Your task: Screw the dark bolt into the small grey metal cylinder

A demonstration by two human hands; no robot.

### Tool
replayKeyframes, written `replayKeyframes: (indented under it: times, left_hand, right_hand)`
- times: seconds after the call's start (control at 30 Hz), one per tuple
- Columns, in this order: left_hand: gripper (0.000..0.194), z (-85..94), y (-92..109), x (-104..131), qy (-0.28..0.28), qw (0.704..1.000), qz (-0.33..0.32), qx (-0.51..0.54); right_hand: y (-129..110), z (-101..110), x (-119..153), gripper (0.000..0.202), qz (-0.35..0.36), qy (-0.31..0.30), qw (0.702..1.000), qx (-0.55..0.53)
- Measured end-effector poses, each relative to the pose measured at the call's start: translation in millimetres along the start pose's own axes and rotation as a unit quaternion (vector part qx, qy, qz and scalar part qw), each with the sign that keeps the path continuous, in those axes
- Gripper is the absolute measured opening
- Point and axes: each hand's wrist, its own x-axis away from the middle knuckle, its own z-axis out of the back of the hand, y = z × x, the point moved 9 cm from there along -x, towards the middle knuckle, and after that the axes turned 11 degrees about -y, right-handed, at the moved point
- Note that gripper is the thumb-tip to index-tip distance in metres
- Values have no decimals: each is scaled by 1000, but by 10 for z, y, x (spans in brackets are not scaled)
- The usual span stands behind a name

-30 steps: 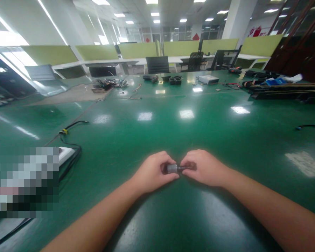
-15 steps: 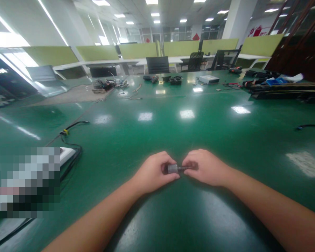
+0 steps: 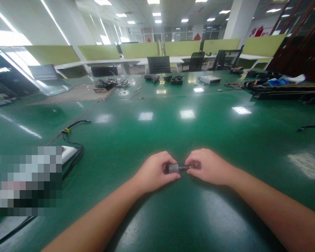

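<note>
My left hand [image 3: 157, 173] is closed around a short grey metal cylinder [image 3: 173, 168], with thumb and fingers on either side of it. A thin dark shaft [image 3: 183, 168] sticks out from the cylinder's right end, in line with it. The shaft's far end lies between the thumb and fingers of my right hand [image 3: 207, 166], which is closed in a pinch. Both hands rest low over the green tabletop [image 3: 162, 136]. The left end of the cylinder is hidden in my left palm, and the exact kind of part cannot be made out.
At the left lies a blurred-out white object [image 3: 28, 175] beside black cables [image 3: 77, 154]. A cable end [image 3: 311, 128] shows at the right. Along the far side are loose parts [image 3: 111, 84], a grey-white box [image 3: 210, 79] and a dark pile [image 3: 280, 87].
My right hand has shifted slightly to the right, and a little more of the thin shaft shows between the hands. The left hand keeps its hold on the cylinder.
</note>
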Motion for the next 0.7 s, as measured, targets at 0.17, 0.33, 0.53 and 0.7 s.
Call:
replayKeyframes:
  times: [0.17, 0.33, 0.53, 0.7]
  left_hand:
    - [24, -1, -7, 2, 0, 1000, 4, -2]
    - [24, 1, -12, 3, 1, 1000, 4, -5]
    - [24, -1, -14, 6, 2, 1000, 1, -7]
    - [24, -1, -26, 13, 1, 1000, 4, -3]
  right_hand:
    - [23, 12, 8, 6, -9, -11, 1000, -5]
    - [39, 28, 7, 7, -18, -20, 1000, -9]
    - [45, 34, 11, 7, -19, -28, 999, -10]
    - [95, 49, 28, 7, -28, -36, 999, -22]
